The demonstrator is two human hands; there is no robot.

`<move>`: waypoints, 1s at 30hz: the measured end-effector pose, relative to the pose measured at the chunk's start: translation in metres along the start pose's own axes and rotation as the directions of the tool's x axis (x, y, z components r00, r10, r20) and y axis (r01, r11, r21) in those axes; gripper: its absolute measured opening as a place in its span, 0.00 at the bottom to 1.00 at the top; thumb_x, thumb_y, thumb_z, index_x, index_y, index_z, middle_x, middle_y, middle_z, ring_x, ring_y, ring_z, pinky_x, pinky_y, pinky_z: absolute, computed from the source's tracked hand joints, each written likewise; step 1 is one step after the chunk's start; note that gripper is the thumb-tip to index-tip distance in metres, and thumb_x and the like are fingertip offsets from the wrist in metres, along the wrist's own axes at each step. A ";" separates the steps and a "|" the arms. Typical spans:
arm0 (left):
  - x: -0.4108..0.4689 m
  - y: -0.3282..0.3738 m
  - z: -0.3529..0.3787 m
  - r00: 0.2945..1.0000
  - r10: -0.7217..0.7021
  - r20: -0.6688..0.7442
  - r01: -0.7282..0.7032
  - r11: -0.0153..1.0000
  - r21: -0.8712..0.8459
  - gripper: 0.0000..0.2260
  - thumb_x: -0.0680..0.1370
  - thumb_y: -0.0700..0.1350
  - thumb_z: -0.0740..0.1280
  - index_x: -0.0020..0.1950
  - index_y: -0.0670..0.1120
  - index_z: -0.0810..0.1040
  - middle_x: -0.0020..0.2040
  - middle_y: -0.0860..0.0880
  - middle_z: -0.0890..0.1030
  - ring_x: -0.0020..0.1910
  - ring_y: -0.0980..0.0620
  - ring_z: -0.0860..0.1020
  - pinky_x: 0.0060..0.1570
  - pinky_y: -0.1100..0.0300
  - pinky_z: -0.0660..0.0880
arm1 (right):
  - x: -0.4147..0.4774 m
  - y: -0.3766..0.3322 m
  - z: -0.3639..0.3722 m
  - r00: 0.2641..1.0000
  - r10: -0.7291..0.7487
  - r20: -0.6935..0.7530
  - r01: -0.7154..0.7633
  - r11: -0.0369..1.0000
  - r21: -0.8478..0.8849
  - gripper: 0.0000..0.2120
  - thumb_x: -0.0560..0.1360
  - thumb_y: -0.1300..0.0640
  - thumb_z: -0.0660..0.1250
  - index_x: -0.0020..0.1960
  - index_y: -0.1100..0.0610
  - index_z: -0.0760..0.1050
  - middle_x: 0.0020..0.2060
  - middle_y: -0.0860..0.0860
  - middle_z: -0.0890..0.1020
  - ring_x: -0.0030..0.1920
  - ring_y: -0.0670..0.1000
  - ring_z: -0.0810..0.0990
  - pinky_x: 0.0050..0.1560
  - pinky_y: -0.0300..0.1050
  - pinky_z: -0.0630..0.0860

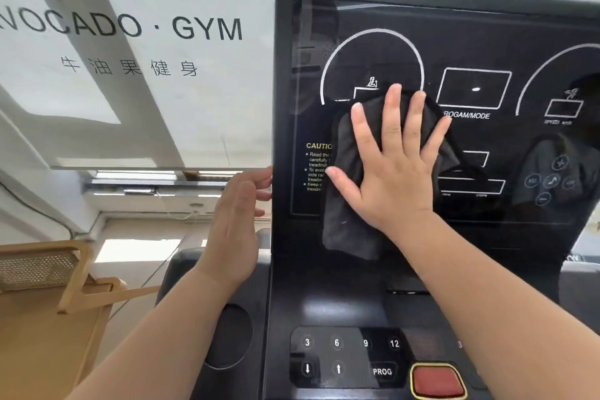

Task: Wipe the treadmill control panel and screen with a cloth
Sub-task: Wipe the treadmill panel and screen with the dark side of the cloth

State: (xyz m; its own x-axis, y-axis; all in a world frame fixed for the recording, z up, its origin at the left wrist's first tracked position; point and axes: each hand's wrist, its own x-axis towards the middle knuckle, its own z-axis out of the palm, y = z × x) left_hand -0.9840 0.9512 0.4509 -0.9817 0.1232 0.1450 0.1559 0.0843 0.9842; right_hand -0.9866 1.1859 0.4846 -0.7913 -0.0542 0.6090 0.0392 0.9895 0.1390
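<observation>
The treadmill's glossy black screen (470, 42) fills the upper right, with white dial outlines and a "PROGAM/MODE" box. My right hand (394, 166) lies flat, fingers spread, pressing a dark grey cloth (349, 224) against the screen's lower left, over the caution text. The cloth hangs down below my palm. My left hand (237, 221) is at the screen's left edge, fingers slightly curled and touching the frame, holding nothing. Below sits the control panel (350, 354) with number keys, arrow keys and a PROG key.
A red stop button (438, 381) with a yellow rim sits at the panel's lower right. A round cup holder (229, 336) is left of the panel. A white window blind (130, 42) printed "AVOCADO GYM" hangs behind, and a tan wooden chair (48, 286) stands at the lower left.
</observation>
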 end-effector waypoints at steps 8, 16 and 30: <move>0.005 0.009 -0.013 0.997 -0.052 0.065 0.050 0.998 0.024 0.24 0.81 0.62 0.48 0.67 0.58 0.77 0.59 0.52 0.83 0.57 0.50 0.80 0.56 0.46 0.76 | 0.078 -0.011 -0.028 0.989 -0.143 -0.039 0.139 0.986 -0.097 0.42 0.79 0.27 0.51 0.85 0.49 0.49 0.83 0.62 0.50 0.82 0.69 0.48 0.75 0.79 0.44; -0.001 0.018 -0.005 0.995 -0.029 0.094 0.024 0.998 0.050 0.28 0.74 0.74 0.49 0.72 0.70 0.69 0.62 0.58 0.78 0.57 0.58 0.78 0.56 0.57 0.72 | -0.002 -0.010 0.010 0.875 -0.483 0.021 0.482 0.868 -0.116 0.41 0.79 0.28 0.56 0.84 0.47 0.52 0.83 0.58 0.49 0.82 0.64 0.45 0.77 0.76 0.41; 0.003 0.026 -0.007 0.988 -0.065 0.140 0.059 0.997 0.045 0.27 0.74 0.72 0.49 0.71 0.73 0.69 0.62 0.59 0.76 0.54 0.63 0.77 0.54 0.58 0.71 | 0.132 0.023 -0.048 0.847 -0.530 -0.044 0.515 0.837 -0.185 0.40 0.77 0.27 0.55 0.84 0.44 0.53 0.84 0.55 0.53 0.83 0.63 0.50 0.77 0.77 0.45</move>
State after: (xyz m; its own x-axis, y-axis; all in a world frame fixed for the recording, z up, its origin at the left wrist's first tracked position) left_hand -0.9833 0.9464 0.4774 -0.9649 0.2544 0.0651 0.1023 0.1357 0.9855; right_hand -1.0609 1.1952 0.6061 -0.6639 -0.5765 0.4763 -0.2618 0.7758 0.5741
